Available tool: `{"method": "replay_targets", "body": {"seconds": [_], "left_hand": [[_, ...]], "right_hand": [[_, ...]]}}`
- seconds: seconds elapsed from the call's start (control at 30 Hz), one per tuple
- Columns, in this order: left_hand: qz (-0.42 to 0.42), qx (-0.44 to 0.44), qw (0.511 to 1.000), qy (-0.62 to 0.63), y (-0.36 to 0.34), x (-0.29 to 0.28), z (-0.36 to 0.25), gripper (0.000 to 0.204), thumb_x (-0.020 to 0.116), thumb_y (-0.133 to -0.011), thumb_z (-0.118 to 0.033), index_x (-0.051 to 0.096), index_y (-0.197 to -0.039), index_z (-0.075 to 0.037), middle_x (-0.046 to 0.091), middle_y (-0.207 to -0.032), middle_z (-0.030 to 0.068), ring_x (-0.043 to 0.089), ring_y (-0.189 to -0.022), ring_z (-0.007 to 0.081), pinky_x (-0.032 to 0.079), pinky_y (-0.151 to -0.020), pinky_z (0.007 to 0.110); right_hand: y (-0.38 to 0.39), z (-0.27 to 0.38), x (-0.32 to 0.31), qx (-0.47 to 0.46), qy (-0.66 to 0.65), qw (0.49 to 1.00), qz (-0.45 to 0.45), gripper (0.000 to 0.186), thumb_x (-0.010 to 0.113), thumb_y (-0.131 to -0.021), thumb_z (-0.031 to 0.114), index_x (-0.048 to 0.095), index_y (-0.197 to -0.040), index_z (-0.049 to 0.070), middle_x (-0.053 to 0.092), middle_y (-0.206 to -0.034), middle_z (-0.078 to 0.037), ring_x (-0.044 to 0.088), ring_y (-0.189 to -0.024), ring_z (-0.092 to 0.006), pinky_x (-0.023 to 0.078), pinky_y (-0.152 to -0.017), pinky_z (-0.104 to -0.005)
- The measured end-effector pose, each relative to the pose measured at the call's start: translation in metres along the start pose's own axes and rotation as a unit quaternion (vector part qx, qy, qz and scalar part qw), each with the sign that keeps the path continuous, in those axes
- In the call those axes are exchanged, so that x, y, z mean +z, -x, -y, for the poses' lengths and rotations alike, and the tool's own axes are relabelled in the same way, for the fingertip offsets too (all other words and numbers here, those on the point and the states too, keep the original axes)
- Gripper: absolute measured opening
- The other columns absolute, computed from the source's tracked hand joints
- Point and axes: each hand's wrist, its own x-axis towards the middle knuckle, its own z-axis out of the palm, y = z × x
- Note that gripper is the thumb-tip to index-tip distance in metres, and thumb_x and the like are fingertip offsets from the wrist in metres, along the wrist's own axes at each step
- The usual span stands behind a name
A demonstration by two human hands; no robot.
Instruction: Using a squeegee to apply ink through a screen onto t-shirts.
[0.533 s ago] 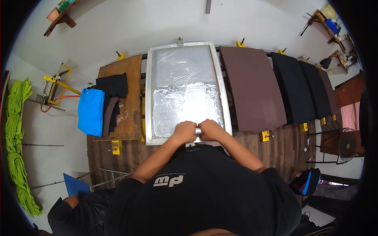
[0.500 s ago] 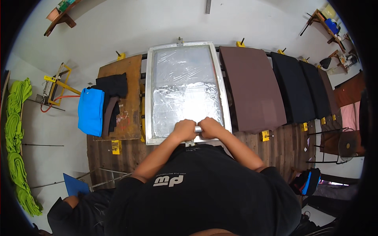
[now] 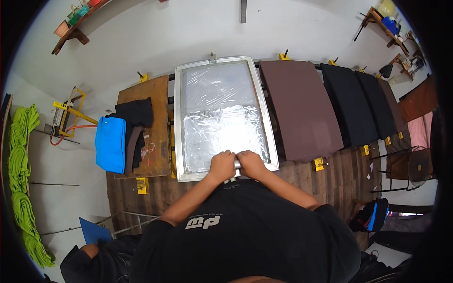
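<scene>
Clasping a short metal handle [image 3: 237,164] at the near end of the metal-rimmed frame [image 3: 178,127], both fists are closed, with a bit of the handle showing between them. The left hand [image 3: 222,166] wraps one end and the right hand [image 3: 252,165] the other; the undersides of the fingers are hidden. From the grip the frame runs away toward the wall [image 3: 198,28], with wrinkled clear film [image 3: 219,85] across its middle and a strong glare just beyond the knuckles.

The step in hand looks like a steady two-handed hold, controlling the frame from its near end. Whether the frame presses on anything below, I cannot tell. The next move would seem to call for both wrists working evenly, so the frame does not twist, and for keeping its sides off the neighbouring panels.

Right of the grip slopes a brown cloth-covered panel [image 3: 302,108], then black ones [image 3: 350,104] further out, with a yellow clamp [image 3: 319,163] at the brown panel's near edge. Left of the grip lies a wooden board [image 3: 160,89] bearing dark cloth [image 3: 137,111] and folded blue cloth [image 3: 111,144]. Farthest left hang bright green bundles [image 3: 20,162].
</scene>
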Motion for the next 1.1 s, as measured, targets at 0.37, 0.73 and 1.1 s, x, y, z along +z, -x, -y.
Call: {"method": "replay_targets", "body": {"seconds": [0.37,0.73,1.1], "left_hand": [[-0.027,-0.043,0.997,-0.065,-0.089,-0.026,0.044,0.020,0.071,-0.071,-0.015,0.074,-0.091,-0.011,0.071,-0.092,0.0117,0.071,-0.087,0.0328,0.057,-0.074,0.049],[0.091,-0.063,0.994,-0.014,-0.008,-0.019,-0.007,0.024,0.072,-0.069,-0.020,0.075,-0.090,-0.008,0.071,-0.088,0.0169,0.071,-0.083,0.0362,0.057,-0.074,0.047],[-0.037,-0.026,0.998,-0.047,-0.074,-0.019,0.033,0.022,0.071,-0.070,-0.014,0.071,-0.091,-0.008,0.067,-0.090,0.0140,0.067,-0.086,0.0353,0.056,-0.076,0.048]], "right_hand": [[-0.104,-0.033,-0.037,-0.017,-0.001,0.999,-0.046,0.018,0.068,-0.067,0.007,0.072,-0.084,0.004,0.070,-0.086,-0.022,0.069,-0.082,-0.0398,0.057,-0.076,-0.0485],[-0.016,0.006,-0.024,-0.002,0.015,0.997,0.073,0.018,0.070,-0.067,0.011,0.073,-0.083,0.004,0.071,-0.082,-0.021,0.071,-0.079,-0.0388,0.057,-0.074,-0.0482],[-0.083,-0.018,-0.043,0.019,0.018,1.000,0.009,0.021,0.071,-0.069,0.010,0.072,-0.089,0.005,0.071,-0.088,-0.020,0.069,-0.086,-0.0382,0.057,-0.077,-0.0483]]}}
